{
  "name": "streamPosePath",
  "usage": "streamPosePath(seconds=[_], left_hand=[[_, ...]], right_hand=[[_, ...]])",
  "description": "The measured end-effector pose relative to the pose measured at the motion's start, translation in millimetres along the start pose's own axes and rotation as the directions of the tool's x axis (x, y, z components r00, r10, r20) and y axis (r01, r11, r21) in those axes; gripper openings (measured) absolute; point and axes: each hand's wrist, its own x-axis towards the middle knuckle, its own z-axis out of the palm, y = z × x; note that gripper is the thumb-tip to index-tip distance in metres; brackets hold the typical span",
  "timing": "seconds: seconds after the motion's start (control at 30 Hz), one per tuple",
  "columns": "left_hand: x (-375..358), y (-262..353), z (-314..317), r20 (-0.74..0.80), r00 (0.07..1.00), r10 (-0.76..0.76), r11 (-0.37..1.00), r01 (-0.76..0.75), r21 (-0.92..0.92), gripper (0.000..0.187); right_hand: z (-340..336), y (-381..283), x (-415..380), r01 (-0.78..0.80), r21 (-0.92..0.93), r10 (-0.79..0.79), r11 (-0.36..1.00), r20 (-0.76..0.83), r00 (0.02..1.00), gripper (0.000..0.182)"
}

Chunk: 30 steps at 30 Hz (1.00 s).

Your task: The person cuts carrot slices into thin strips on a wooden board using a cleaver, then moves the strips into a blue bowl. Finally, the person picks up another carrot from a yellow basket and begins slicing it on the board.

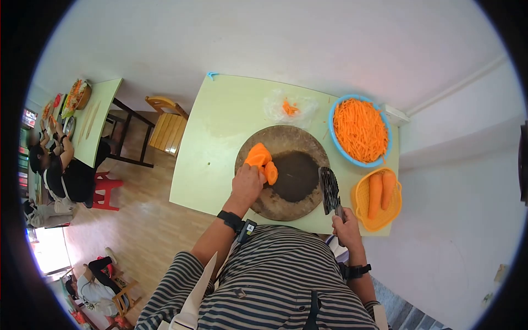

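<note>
My left hand is closed on orange carrot slices at the left part of a round wooden chopping board. One oval slice lies against the others, beside my fingers. My right hand grips the handle of a dark-bladed knife. Its blade is over the board's right edge, apart from the carrot. A wet dark patch marks the middle of the board.
A blue basin of shredded carrot stands at the back right; a yellow basket with two carrots is in front. A plastic bag with carrot scraps lies behind the board. Other people sit at the left, near a wooden chair.
</note>
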Motion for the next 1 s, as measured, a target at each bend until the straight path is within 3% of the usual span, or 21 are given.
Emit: streamPosePath(seconds=[0.13, 0.27, 0.37, 0.53, 0.67, 0.87, 0.93, 1.0], left_hand=[[2, -5, -12, 0.039, 0.993, -0.114, 0.985, 0.118, -0.126, 0.019], [3, -18, -11, 0.032, 0.993, -0.116, 0.970, 0.120, -0.209, 0.020], [6, -30, -10, 0.034, 0.982, -0.184, 0.927, 0.185, -0.327, 0.022], [7, -36, -23, 0.177, 0.929, -0.326, 0.780, 0.370, -0.505, 0.028], [4, -50, -13, 0.204, 0.919, -0.336, 0.789, 0.393, -0.473, 0.030], [-3, -61, -3, 0.115, 0.906, -0.408, 0.689, 0.388, -0.612, 0.027], [-7, -56, -11, 0.309, 0.841, -0.444, 0.342, 0.478, -0.809, 0.024], [-13, -43, -26, 0.338, 0.844, -0.416, 0.325, 0.485, -0.812, 0.025]], right_hand=[[9, 6, -3, 0.002, -0.021, -0.002, 1.000, -0.015, 1.000, 0.032], [21, 4, -10, -0.033, -0.024, 0.032, 0.999, -0.034, 0.999, 0.031], [29, 3, -16, -0.045, -0.038, 0.043, 0.998, -0.053, 0.998, 0.030], [37, 10, -23, -0.038, -0.051, 0.034, 0.998, -0.069, 0.997, 0.030], [44, 4, -29, -0.032, -0.066, 0.028, 0.997, -0.063, 0.998, 0.031], [36, 10, -12, 0.053, -0.057, -0.054, 0.997, -0.004, 0.999, 0.032], [32, 6, -3, 0.087, -0.055, -0.085, 0.995, 0.029, 0.996, 0.031], [25, 3, 4, 0.065, -0.055, -0.062, 0.996, 0.055, 0.997, 0.032]])
